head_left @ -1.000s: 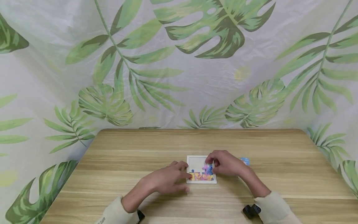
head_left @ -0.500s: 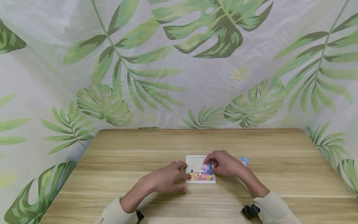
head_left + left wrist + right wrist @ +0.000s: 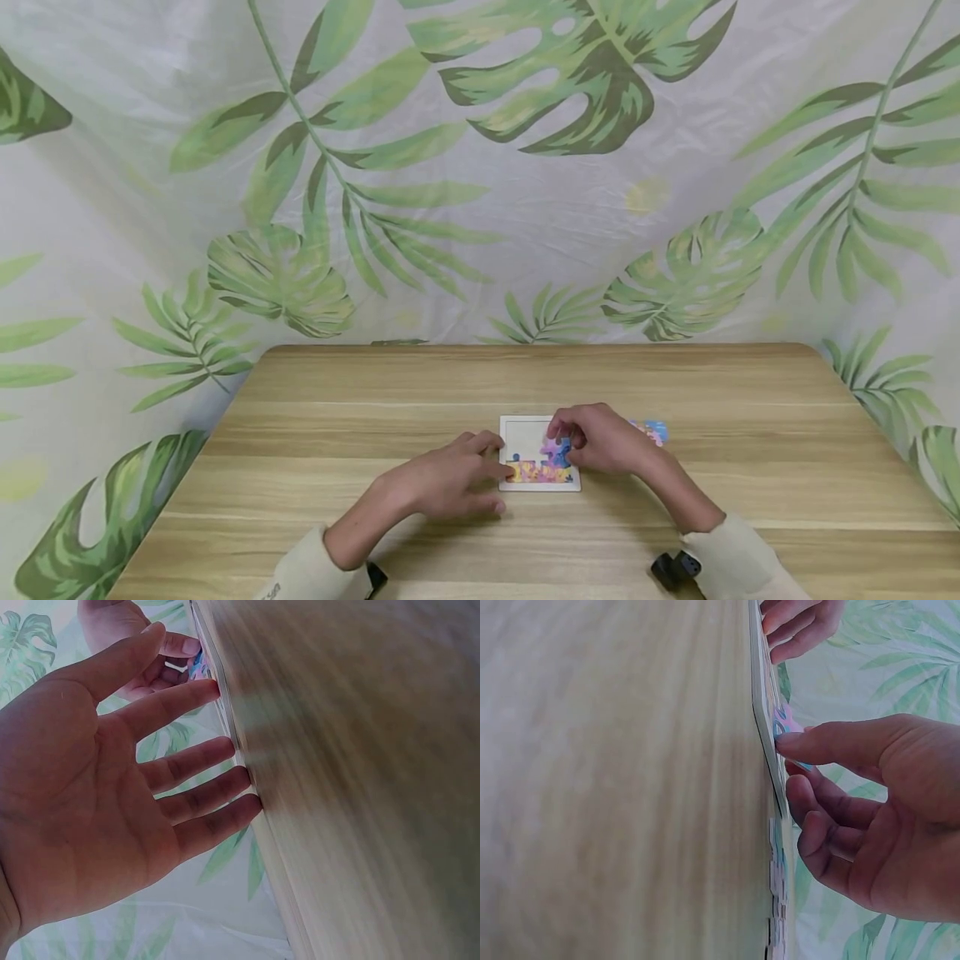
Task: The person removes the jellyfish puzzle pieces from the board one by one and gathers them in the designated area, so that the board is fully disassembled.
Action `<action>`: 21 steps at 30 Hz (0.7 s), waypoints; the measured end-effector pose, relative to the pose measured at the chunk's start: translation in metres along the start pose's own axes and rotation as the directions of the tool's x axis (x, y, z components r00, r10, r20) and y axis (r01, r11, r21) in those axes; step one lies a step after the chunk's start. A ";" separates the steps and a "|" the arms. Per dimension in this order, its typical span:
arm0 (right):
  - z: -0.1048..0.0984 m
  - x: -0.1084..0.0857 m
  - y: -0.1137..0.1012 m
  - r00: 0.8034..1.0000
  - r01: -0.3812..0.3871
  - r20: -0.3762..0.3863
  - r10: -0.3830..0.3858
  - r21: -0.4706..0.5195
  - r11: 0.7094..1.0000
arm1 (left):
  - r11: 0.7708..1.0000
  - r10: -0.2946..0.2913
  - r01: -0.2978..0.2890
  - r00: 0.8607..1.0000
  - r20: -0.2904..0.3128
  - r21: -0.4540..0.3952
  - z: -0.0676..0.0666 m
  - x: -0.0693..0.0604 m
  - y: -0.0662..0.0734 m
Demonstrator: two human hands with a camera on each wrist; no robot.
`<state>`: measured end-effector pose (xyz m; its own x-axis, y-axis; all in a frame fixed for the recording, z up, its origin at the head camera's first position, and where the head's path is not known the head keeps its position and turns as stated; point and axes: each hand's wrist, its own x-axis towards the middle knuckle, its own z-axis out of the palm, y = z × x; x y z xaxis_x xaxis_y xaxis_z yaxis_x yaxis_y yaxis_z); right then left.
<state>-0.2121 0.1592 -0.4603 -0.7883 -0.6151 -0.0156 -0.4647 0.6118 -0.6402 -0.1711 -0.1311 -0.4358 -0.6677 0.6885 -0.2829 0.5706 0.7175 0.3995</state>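
A white puzzle tray (image 3: 523, 435) lies mid-table, with a yellow and pink row of joined pieces (image 3: 536, 473) along its near side. My left hand (image 3: 457, 479) rests at the tray's left edge. Its fingers are fairly straight and spread in the left wrist view, tips touching the tray and table edge. Over the tray's right part, my right hand (image 3: 603, 437) pinches a pink and blue puzzle piece (image 3: 786, 720) between thumb and fingers. This piece stands tilted in the right wrist view; the fingers hide part of it, and how it meets its neighbours cannot be told.
Several loose puzzle pieces (image 3: 654, 431) lie right of the tray, partly hidden behind the right hand. The wooden table (image 3: 375, 383) ends at a leaf-patterned curtain (image 3: 480, 208). A black device (image 3: 675, 569) sits at the right sleeve.
The puzzle piece in my right hand has turned and shifted slightly over the tray. A bit more of the loose pieces shows beside that hand. My left hand has stayed in place.
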 end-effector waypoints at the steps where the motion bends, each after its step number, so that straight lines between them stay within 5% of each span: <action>1: 0.000 0.000 0.000 1.000 0.000 0.000 0.000 0.000 1.000 | 1.000 0.000 0.000 1.000 0.001 0.001 0.000 0.000 0.000; 21: -0.002 -0.003 -0.001 1.000 0.003 -0.018 -0.004 -0.041 0.999 | 1.000 0.003 -0.003 1.000 -0.001 0.010 0.001 0.000 -0.001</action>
<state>-0.2096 0.1611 -0.4580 -0.7937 -0.6084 0.0010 -0.4835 0.6298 -0.6079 -0.1711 -0.1313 -0.4369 -0.6668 0.6904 -0.2806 0.5773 0.7166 0.3914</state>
